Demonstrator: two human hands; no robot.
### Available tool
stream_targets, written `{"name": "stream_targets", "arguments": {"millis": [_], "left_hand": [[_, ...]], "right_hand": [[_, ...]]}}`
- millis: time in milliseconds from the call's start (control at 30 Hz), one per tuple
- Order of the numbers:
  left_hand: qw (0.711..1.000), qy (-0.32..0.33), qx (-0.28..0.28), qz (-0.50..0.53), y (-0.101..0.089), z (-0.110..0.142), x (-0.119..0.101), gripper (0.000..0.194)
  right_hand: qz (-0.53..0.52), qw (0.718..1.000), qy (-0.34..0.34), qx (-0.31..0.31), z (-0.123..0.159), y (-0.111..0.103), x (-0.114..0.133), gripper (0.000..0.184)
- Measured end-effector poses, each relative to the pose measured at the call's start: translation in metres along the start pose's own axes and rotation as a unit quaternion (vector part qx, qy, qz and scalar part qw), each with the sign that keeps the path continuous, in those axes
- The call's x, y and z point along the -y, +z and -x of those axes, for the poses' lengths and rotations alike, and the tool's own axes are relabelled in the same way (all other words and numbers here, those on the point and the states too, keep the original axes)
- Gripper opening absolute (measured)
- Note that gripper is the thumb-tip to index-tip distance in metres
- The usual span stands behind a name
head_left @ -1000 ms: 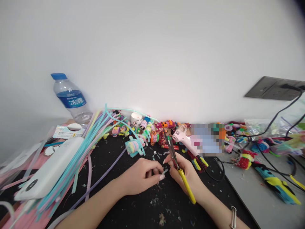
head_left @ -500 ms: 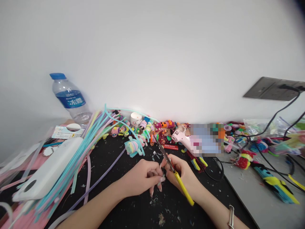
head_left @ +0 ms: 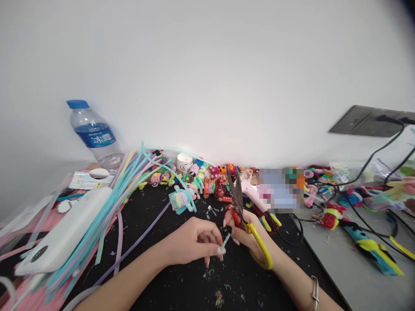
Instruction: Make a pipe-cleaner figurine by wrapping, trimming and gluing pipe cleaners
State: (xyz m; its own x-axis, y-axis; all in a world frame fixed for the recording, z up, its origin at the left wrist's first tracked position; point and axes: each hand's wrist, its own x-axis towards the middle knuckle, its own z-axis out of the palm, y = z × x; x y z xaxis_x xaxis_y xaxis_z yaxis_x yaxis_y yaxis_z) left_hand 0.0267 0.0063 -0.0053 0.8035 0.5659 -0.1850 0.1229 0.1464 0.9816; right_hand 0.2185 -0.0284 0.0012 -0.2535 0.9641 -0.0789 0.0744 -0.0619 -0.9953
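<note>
Pinching: left hand (head_left: 194,242), thumb and fingertips clamped on a short pale green strip (head_left: 226,240).
Strip: sticks up from the left fingertips, above the black mat (head_left: 155,280); top end just beside the right fingertips, touching or not, can't tell.
Right hand (head_left: 244,237): fingers curled around the scissors (head_left: 240,209); exact finger-to-loop fit hidden.
Scissors: blades spread, tips pointing away toward the row of fuzzy figures; yellow handle swung out over the wrist side.
Changed: half a second ago blades lay nearly together and both hands' fingertips almost met; now blades are apart, hands slightly separated, strip easier to see.
Meaning: strip is not between the blades, so probably no cut under way; looks like a handling moment, scissors kept in hand.
Mat: pale clippings (head_left: 219,298) scattered below the hands.
Nearby: pastel fuzzy figure (head_left: 180,201) beyond the left hand; pink glue gun (head_left: 254,194) beyond the right.
</note>
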Motion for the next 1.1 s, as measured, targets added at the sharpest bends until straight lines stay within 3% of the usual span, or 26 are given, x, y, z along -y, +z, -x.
{"name": "stream_targets", "arguments": {"millis": [233,433,700,867,967,1100], "left_hand": [[0.999,0.009,0.037,-0.010,-0.005,0.003,-0.008,0.023],[0.997,0.011,0.063,0.050,-0.008,0.004,-0.005,0.020],[0.999,-0.017,0.031,0.007,0.000,0.003,-0.009,0.022],[0.999,-0.019,0.031,0.003,-0.001,0.002,-0.008,0.026],[1.000,-0.014,0.017,-0.001,-0.002,0.002,-0.007,0.024],[0.998,0.024,-0.063,-0.001,-0.004,0.000,-0.006,0.024]], "right_hand": [[0.025,1.000,0.000,-0.011,0.002,0.002,0.001,0.013],[0.092,0.995,-0.024,-0.019,0.002,0.000,0.001,0.010],[0.093,0.995,-0.033,-0.002,0.004,0.006,0.013,0.011],[0.102,0.994,-0.028,-0.026,0.005,0.005,0.009,0.013],[0.090,0.993,-0.036,-0.060,0.004,0.002,0.003,0.021],[0.132,0.980,-0.051,-0.139,0.003,0.000,0.001,0.023]]}}
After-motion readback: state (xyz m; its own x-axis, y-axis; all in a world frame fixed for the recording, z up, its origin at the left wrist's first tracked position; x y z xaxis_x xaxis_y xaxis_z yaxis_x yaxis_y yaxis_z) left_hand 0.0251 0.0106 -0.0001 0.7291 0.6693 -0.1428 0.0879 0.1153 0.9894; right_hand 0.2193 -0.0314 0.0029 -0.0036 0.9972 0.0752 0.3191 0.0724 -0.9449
